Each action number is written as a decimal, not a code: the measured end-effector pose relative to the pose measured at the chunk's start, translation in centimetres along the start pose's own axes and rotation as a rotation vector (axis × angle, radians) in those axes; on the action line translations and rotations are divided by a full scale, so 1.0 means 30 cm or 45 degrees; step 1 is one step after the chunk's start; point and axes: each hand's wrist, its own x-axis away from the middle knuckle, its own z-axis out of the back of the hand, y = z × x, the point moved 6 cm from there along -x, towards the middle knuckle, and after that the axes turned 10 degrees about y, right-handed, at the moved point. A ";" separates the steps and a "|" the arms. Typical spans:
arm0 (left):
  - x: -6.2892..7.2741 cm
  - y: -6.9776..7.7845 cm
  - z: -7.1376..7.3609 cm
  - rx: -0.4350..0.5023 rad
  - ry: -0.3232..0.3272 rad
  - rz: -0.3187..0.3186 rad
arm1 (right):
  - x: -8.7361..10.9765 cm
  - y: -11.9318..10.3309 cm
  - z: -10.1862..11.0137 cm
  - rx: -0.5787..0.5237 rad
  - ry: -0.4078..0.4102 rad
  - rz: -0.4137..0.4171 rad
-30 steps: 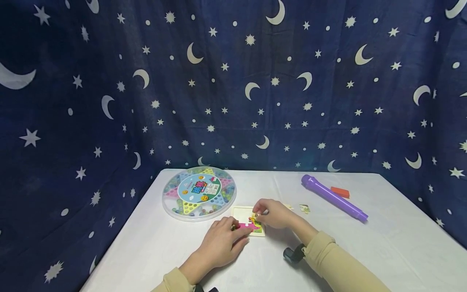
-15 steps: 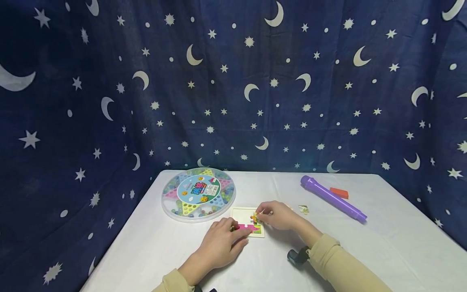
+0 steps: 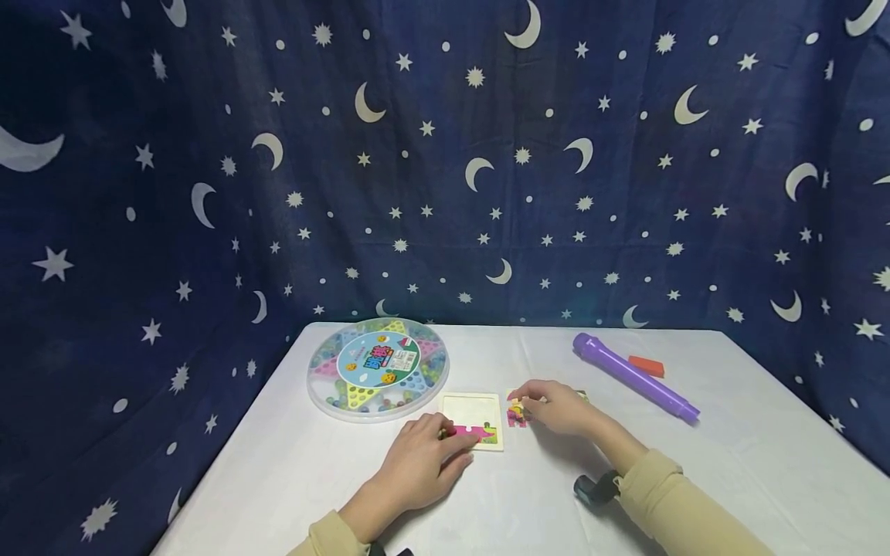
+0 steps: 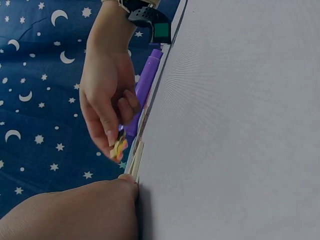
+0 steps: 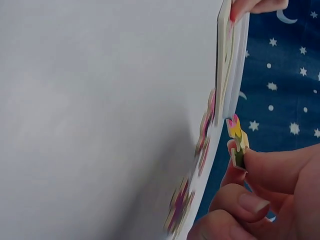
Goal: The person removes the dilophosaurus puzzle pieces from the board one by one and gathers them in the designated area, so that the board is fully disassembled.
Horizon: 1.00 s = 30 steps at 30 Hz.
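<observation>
My right hand (image 3: 556,405) pinches a small jigsaw piece (image 5: 237,137), yellow, pink and green, between thumb and fingertips. It is just right of a square cream puzzle tray (image 3: 473,406), raised over the table in the right wrist view. My left hand (image 3: 424,459) rests at the tray's front left, its index finger lying over the pink and green pieces (image 3: 490,434) fitted along the near side. The tray's upper part shows bare cream. Loose jigsaw pieces (image 5: 205,130) lie on the table below my right hand, which partly hides them in the head view.
A round clear Chinese checkers box (image 3: 378,371) with marbles stands behind and left of the tray. To the right lie a purple plastic stick (image 3: 636,378) and a red block (image 3: 647,366). A dark blue curtain (image 3: 445,193) with moons and stars hangs behind the white table (image 3: 626,463).
My right hand has moved right, from over the tray to beside it, taking the yellow piece out of the tray's right side. My left hand has stayed in place.
</observation>
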 end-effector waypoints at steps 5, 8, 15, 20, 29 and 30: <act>0.000 -0.005 -0.004 -0.012 0.003 -0.002 | 0.019 0.051 0.048 0.006 0.014 -0.041; -0.002 -0.008 -0.002 -0.015 -0.005 0.006 | 0.031 0.076 0.079 0.025 0.041 -0.010; 0.003 -0.008 -0.002 -0.020 0.020 -0.008 | 0.070 0.135 0.126 0.025 0.081 0.002; 0.004 -0.006 -0.006 -0.001 -0.006 0.012 | 0.098 0.176 0.144 0.030 0.090 -0.027; 0.000 0.002 -0.004 0.002 -0.029 0.021 | 0.122 0.233 0.190 0.123 0.109 -0.131; 0.000 0.003 -0.004 0.002 -0.027 0.019 | 0.123 0.237 0.194 0.139 0.112 -0.136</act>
